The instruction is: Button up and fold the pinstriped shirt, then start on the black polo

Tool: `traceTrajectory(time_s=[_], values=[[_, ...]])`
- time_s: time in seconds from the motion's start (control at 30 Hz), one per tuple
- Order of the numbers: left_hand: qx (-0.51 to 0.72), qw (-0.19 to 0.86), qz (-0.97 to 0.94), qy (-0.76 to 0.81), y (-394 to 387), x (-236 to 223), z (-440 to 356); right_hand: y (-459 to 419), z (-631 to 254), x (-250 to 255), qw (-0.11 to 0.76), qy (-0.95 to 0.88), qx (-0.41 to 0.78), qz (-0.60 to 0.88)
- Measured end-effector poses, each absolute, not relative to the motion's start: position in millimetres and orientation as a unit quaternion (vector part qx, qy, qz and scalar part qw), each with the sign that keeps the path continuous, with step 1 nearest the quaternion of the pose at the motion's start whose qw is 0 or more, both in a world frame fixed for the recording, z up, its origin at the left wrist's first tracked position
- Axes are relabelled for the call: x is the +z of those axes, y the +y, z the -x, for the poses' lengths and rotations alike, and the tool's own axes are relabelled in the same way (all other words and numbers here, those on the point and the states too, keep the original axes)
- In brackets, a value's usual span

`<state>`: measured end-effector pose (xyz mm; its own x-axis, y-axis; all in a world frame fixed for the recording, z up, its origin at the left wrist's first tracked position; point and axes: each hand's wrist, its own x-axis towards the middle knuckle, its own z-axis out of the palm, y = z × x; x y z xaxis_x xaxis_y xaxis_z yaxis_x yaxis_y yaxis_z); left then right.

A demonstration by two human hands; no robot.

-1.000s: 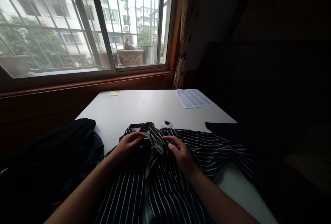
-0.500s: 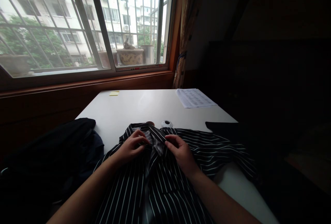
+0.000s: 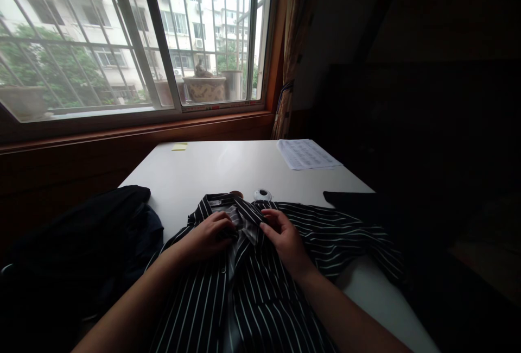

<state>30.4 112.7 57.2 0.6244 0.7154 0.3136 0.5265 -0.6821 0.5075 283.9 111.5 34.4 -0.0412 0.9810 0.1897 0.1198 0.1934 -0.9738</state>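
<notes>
A black shirt with thin white stripes (image 3: 260,293) lies spread on the white table (image 3: 228,171), collar away from me. My left hand (image 3: 207,236) pinches the left edge of the shirt front just below the collar. My right hand (image 3: 285,236) grips the right edge of the front beside it, fingers curled on the cloth. The two hands sit close together over the opening at the neck.
A dark heap of clothes (image 3: 81,244) lies at the table's left. A small round object (image 3: 262,195) sits just beyond the collar, a printed sheet (image 3: 305,153) at the far right, a yellow note (image 3: 179,147) at the far edge. A barred window stands behind.
Both hands have slid slightly down from the collar toward me along the shirt's front edges, and drawn closer together. The shirt has barely shifted.
</notes>
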Motion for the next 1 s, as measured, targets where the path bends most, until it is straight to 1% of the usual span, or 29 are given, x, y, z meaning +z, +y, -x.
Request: traceTrajectory(time_s=[0.17,0.43,0.63,0.87,1.0], values=[[0.263,0.16,-0.877,0.368,109.7,53.7,-32.0,109.6,-281.8,40.5,0.508,-0.583,0.422,0.474],[0.285,0.165,-0.867,0.374,119.7,39.8,-31.2,107.4,-282.0,42.1,0.505,-0.593,0.41,0.475],[0.296,0.197,-0.86,0.366,118.9,45.0,-32.1,108.0,-282.0,39.8,0.517,-0.592,0.392,0.478],[0.304,0.184,-0.837,0.415,114.8,49.5,-36.5,106.5,-281.7,37.5,0.512,-0.617,0.345,0.488],[0.285,0.19,-0.834,0.432,109.1,56.3,-47.5,101.7,-281.2,42.6,0.516,-0.639,0.308,0.48]])
